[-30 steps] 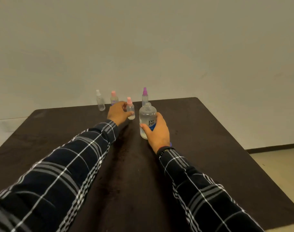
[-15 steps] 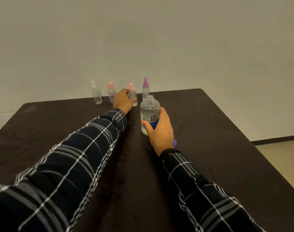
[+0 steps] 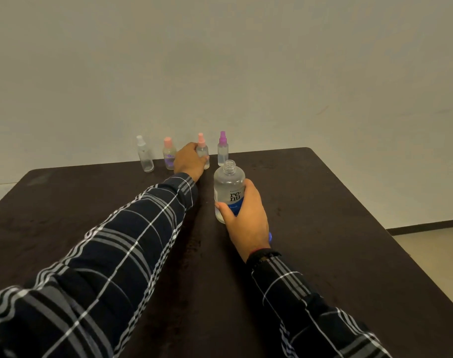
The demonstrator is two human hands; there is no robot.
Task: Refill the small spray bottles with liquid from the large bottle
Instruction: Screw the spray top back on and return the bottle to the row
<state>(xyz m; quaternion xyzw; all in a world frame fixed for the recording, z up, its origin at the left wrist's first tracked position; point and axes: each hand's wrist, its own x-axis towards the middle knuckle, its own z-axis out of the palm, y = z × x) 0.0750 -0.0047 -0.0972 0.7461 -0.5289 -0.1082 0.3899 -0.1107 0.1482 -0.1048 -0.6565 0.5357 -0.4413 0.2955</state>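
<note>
The large clear bottle (image 3: 228, 187) with a blue label stands uncapped on the dark table (image 3: 323, 228); my right hand (image 3: 246, 215) grips its lower body. At the far edge stands a row of small spray bottles. My left hand (image 3: 190, 160) holds the pink-capped spray bottle (image 3: 202, 149), third in the row, upright on the table. Beside it stand a purple-capped bottle (image 3: 223, 148), another pink-capped bottle (image 3: 168, 153) and a white-capped bottle (image 3: 144, 155).
A small blue object (image 3: 271, 236), partly hidden, lies just behind my right hand. A plain wall rises behind the table's far edge. Floor and a dark baseboard (image 3: 426, 226) show at the right.
My left hand pushed the pink-capped spray bottle away from me into the row at the far edge. My right hand kept hold of the large bottle.
</note>
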